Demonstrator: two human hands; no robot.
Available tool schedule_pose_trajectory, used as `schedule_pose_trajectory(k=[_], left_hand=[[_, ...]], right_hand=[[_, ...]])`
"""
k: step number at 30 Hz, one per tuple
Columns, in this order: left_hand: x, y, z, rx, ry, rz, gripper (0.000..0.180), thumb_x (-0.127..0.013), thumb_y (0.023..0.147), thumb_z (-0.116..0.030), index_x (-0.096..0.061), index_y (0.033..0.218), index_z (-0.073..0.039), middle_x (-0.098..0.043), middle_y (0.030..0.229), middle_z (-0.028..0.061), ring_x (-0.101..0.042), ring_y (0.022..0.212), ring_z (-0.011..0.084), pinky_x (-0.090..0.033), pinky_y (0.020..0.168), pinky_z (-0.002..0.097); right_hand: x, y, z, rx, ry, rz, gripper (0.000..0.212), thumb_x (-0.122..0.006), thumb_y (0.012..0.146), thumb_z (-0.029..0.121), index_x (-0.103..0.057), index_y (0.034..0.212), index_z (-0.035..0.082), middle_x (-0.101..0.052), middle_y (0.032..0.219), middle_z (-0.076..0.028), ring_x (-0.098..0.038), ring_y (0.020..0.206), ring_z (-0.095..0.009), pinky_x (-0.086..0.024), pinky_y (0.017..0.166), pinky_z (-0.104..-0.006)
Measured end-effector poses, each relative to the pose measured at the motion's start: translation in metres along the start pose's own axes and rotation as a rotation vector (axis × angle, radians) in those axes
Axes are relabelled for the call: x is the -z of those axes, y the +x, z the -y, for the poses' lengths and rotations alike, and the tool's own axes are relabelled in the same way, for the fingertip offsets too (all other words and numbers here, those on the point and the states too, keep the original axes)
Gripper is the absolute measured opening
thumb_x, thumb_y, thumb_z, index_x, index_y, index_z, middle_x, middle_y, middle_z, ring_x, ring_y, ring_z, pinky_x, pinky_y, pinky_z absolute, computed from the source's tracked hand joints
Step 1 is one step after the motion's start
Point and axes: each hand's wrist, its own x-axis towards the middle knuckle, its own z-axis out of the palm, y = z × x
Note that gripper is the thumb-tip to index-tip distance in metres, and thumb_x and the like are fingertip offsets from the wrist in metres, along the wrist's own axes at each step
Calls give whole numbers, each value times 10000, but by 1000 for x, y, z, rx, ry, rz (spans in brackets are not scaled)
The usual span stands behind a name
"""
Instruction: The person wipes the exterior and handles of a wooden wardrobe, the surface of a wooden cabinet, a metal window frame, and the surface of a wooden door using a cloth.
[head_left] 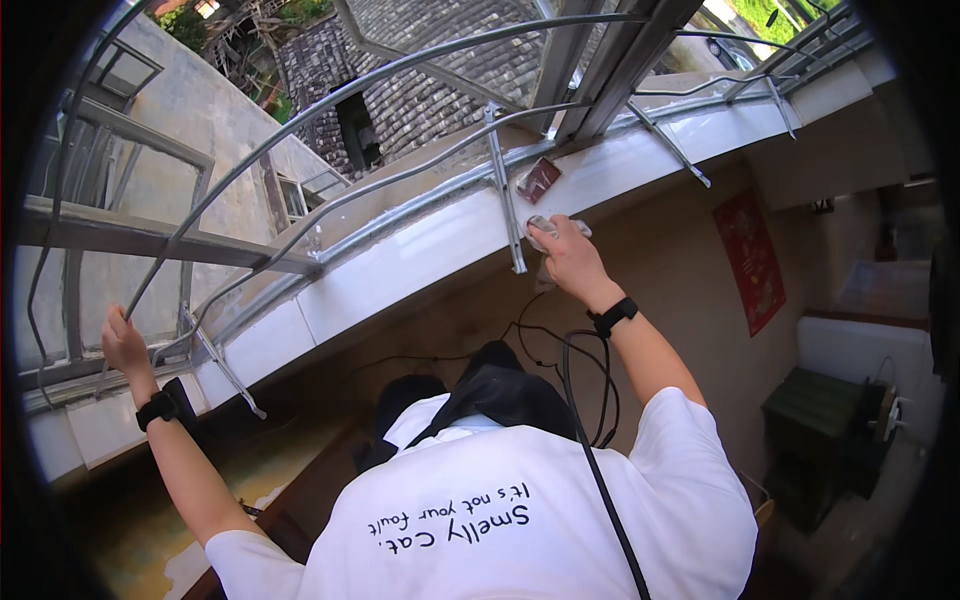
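My right hand (pixel 578 264) is closed round a crumpled greyish cloth (pixel 543 227) at the inner edge of the white tiled window sill (pixel 400 248). Just beyond the cloth, a dark red, flat packet (pixel 539 180) lies on the sill. A slim metal window stay (pixel 503 195) juts over the sill to the left of this hand. Far to the left, my left hand (pixel 124 345) is raised with its fingers wrapped round a thin grey metal window bar (pixel 150 275). Both wrists carry black bands.
Curved metal bars (pixel 400 68) and window frames (pixel 120 245) line the opening, with more stays (pixel 672 145) sticking inward. Tiled roofs (pixel 430 95) lie outside below. A black cable (pixel 590 450) runs down over my shirt. A dark green box (pixel 815 415) stands at the right.
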Motion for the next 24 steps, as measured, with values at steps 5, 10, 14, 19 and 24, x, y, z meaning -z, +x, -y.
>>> schedule_pose_trajectory(k=[5, 10, 14, 19, 24], left_hand=[[0, 0, 22, 106, -108, 207, 88, -489, 849, -138, -554, 887, -93, -612, 770, 92, -581, 705, 325, -450, 578, 415], [77, 28, -37, 283, -247, 55, 309, -403, 936, -292, -582, 1082, -86, -561, 1023, 131, -510, 993, 291, -376, 880, 385], [185, 6, -81, 404, -873, -10, 350, -424, 946, -314, -570, 1082, -28, -541, 987, 98, -510, 884, 176, -383, 830, 277], [285, -75, -141, 172, -1395, 322, 589, -516, 858, -506, -513, 1157, 1, -511, 1154, 123, -452, 1120, 273, -310, 980, 355], [313, -193, -108, 504, -1729, 185, 287, -581, 881, -288, -520, 953, -18, -522, 1084, 78, -501, 926, 120, -391, 827, 256]], right_hand=[[46, -6, -31, -131, 958, 65, 499, -414, 712, -64, -518, 1193, 19, -497, 1078, -66, -508, 973, -186, -399, 876, -268], [134, 4, 46, -143, 1730, 240, 700, -421, 664, -72, -375, 1345, 80, -432, 1304, -120, -459, 1167, -229, -357, 997, -339], [143, 22, 144, 97, 1878, 625, 770, -397, 663, -35, -242, 1408, 85, -372, 1361, -148, -417, 1219, -264, -327, 1027, -383], [118, 18, 282, 304, 1872, 1018, 774, -427, 681, -20, -203, 1414, 80, -319, 1398, -131, -356, 1266, -253, -283, 1050, -368], [88, -25, 414, 398, 1680, 1252, 633, -437, 767, -22, -271, 1375, 39, -406, 1318, -81, -391, 1224, -177, -306, 1019, -309]])
